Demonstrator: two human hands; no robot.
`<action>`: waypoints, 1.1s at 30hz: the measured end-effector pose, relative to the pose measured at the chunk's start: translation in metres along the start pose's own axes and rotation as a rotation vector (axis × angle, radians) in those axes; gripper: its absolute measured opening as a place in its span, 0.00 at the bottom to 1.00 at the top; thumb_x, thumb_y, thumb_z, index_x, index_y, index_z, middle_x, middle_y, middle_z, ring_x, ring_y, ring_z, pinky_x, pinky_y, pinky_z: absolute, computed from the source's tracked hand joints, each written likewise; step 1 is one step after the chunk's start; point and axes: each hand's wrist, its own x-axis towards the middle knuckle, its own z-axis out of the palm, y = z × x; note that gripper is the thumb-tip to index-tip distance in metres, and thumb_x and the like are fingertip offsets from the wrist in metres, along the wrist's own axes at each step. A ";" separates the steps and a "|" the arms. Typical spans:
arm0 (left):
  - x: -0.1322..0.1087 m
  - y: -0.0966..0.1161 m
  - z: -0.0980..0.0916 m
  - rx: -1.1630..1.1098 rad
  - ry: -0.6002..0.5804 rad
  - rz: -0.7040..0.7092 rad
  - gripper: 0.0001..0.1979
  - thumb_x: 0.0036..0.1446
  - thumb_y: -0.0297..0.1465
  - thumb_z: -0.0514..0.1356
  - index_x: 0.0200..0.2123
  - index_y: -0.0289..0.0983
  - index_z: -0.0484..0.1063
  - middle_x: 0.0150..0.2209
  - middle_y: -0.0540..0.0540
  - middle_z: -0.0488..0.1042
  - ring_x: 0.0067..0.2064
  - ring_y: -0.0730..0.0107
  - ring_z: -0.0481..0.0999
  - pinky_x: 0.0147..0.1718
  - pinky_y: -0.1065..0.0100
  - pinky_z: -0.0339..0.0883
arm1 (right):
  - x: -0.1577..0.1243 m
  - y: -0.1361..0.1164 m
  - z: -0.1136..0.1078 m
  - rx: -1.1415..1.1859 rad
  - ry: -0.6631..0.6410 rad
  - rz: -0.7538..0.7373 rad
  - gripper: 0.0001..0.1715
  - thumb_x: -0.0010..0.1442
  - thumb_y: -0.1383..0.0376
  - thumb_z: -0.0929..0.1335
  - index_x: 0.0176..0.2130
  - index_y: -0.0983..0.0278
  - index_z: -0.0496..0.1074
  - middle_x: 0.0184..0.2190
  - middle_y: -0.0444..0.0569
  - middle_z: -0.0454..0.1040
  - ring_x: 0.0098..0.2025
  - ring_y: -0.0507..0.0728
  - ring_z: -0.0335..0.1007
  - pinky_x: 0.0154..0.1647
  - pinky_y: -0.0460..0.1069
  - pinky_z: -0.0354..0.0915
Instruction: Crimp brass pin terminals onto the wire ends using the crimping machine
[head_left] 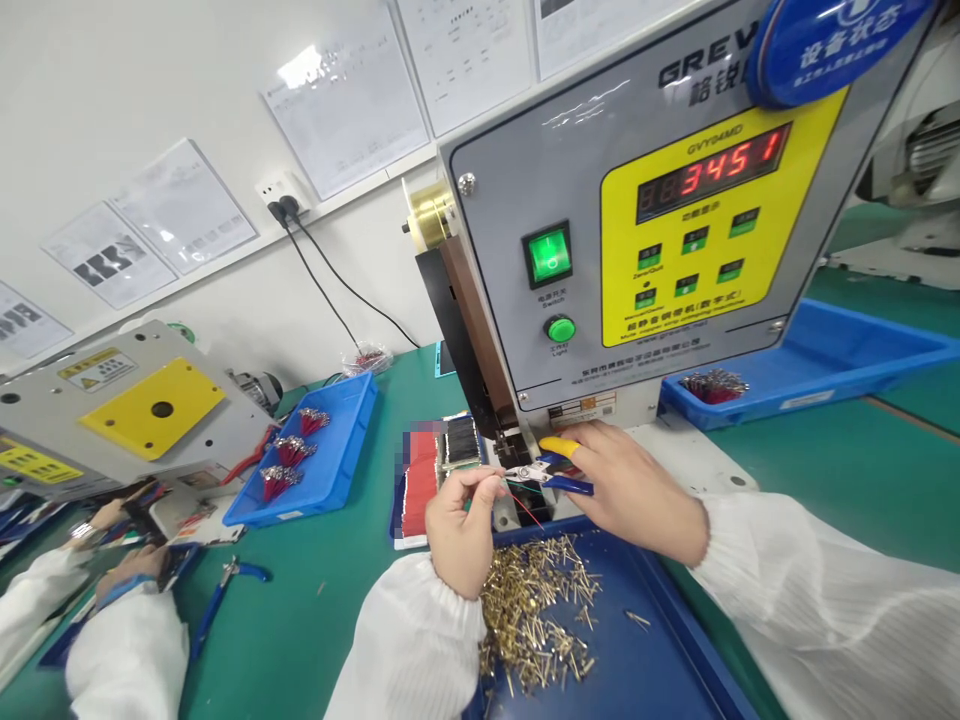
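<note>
Some thin wires (526,506) are pinched in the left hand (461,525) above the blue tray (660,650), seemingly to steady them beside pliers (534,473) that the right hand (637,490) grips, fingers curled.

Shiny metal pliers (535,472) with smooth plastic handles (570,485)

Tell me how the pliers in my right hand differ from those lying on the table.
The held pliers are in your right hand, partly covered by it; the lying pliers rest uncovered on the green table. The held pliers point left, toward your left hand; the lying pliers point away from you. Both have metal heads and blue handles.
</note>
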 end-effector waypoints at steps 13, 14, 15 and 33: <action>0.000 0.000 0.000 0.005 -0.023 -0.008 0.12 0.58 0.39 0.60 0.35 0.35 0.75 0.36 0.44 0.79 0.35 0.67 0.78 0.36 0.66 0.71 | -0.002 -0.001 0.000 -0.055 -0.010 -0.009 0.15 0.56 0.70 0.66 0.44 0.66 0.72 0.36 0.54 0.74 0.40 0.62 0.69 0.42 0.56 0.67; 0.000 0.000 0.000 0.003 -0.026 -0.006 0.12 0.58 0.39 0.60 0.35 0.35 0.75 0.36 0.44 0.79 0.35 0.67 0.78 0.36 0.66 0.71 | -0.002 -0.001 -0.001 -0.060 -0.018 -0.004 0.14 0.56 0.70 0.66 0.43 0.65 0.72 0.36 0.53 0.74 0.39 0.62 0.70 0.41 0.55 0.67; 0.000 0.000 0.000 0.000 -0.028 -0.005 0.12 0.58 0.39 0.60 0.35 0.35 0.75 0.35 0.44 0.79 0.35 0.67 0.78 0.36 0.66 0.71 | -0.002 -0.002 -0.001 -0.061 -0.027 0.002 0.13 0.56 0.70 0.66 0.42 0.65 0.73 0.35 0.53 0.74 0.38 0.61 0.70 0.40 0.55 0.67; -0.001 0.007 0.000 -0.037 -0.041 -0.008 0.12 0.59 0.38 0.59 0.35 0.34 0.75 0.32 0.44 0.79 0.32 0.69 0.77 0.33 0.68 0.70 | 0.000 0.004 0.001 0.025 0.014 -0.018 0.17 0.54 0.70 0.66 0.45 0.65 0.72 0.39 0.55 0.75 0.41 0.63 0.70 0.42 0.57 0.68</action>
